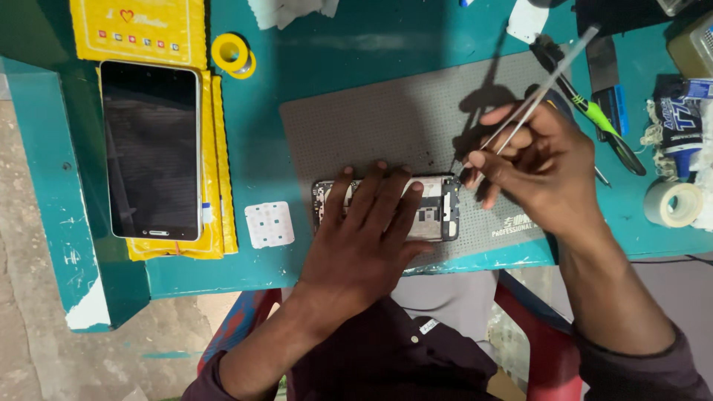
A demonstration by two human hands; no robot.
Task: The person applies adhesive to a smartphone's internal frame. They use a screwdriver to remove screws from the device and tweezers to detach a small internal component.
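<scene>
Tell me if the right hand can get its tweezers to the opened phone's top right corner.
Probably yes. The right hand holds the tweezers with tips just above the opened phone, and the left hand covers only its middle, leaving that corner bare.

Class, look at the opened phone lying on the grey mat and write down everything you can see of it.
The opened black phone body lies flat, lengthwise, on the grey dotted work mat near its front edge. Its back is off, showing dark circuit parts, a pale metal panel and small components at both ends. The left hand presses down on its middle with spread fingers, hiding much of it. The right hand holds slim metal tweezers whose tips reach its top right corner.
</scene>
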